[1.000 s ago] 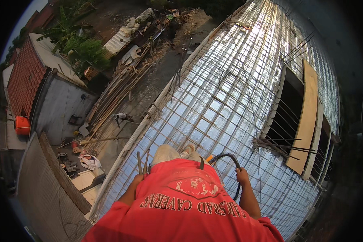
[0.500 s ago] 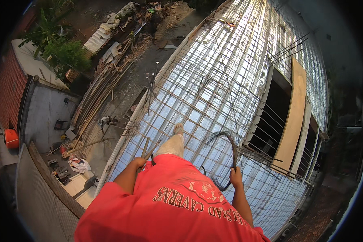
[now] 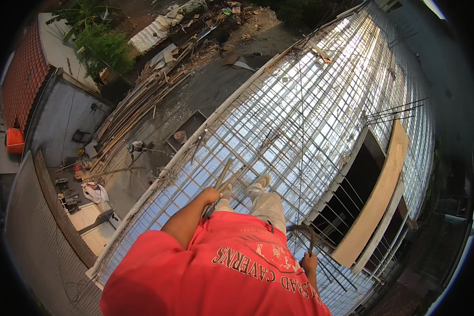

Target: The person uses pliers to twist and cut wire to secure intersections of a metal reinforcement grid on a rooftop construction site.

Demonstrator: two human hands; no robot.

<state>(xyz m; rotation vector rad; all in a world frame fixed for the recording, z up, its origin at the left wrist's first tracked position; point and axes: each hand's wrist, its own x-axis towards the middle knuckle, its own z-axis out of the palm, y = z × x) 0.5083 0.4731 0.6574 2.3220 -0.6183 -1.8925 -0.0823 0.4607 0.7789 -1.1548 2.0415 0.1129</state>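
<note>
My left hand [image 3: 210, 196] is closed round what look like pincers [image 3: 225, 173], their two long brown arms spread in a V and pointing forward over the mesh. At my right side, my right hand [image 3: 309, 262] grips a bundle of thin dark tie wire [image 3: 305, 230], bent over in a loop. Part of that bundle is hidden behind my red shirt. Both hands hang above a grid of steel reinforcing bars [image 3: 253, 139] laid over shiny corrugated metal decking. My feet [image 3: 260, 181] stand on this grid.
To the right, a dark opening [image 3: 347, 192] crossed by bars drops through the deck, with a plywood strip [image 3: 376, 208] alongside. Upright bars [image 3: 395, 111] stick out beyond it. The deck's left edge [image 3: 176, 160] falls off to lower ground with stacked timber [image 3: 137, 113].
I have stepped along the deck, and both feet show now. My left hand with the pincers has swung forward and right; my right hand with the wire has dropped lower.
</note>
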